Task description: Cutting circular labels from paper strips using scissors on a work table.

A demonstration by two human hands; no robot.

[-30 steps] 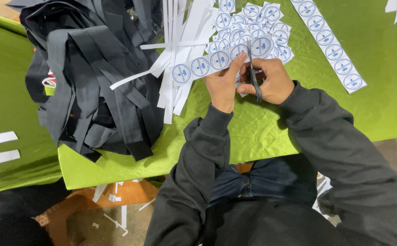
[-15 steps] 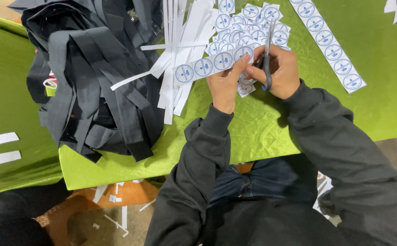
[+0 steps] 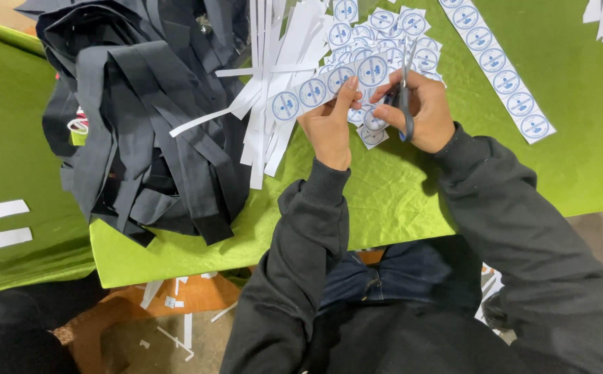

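Head cam looked straight down at a green desk (image 3: 412, 201) and both hands were busy over it. Left hand (image 3: 329, 128) was pinched shut on a paper strip of round blue-and-white stickers (image 3: 325, 86), holding it just above the desk with the strip running off to the left. Right hand (image 3: 422, 111) was closed around a pair of scissors (image 3: 405, 90), blades pointing up at the strip's right end. Loose cut stickers (image 3: 384, 31) were piled right behind the hands, white paper offcuts (image 3: 273, 76) beside them, another sticker strip (image 3: 502, 73) off to the right, and a heap of dark fabric straps (image 3: 142, 118) sat on the left.
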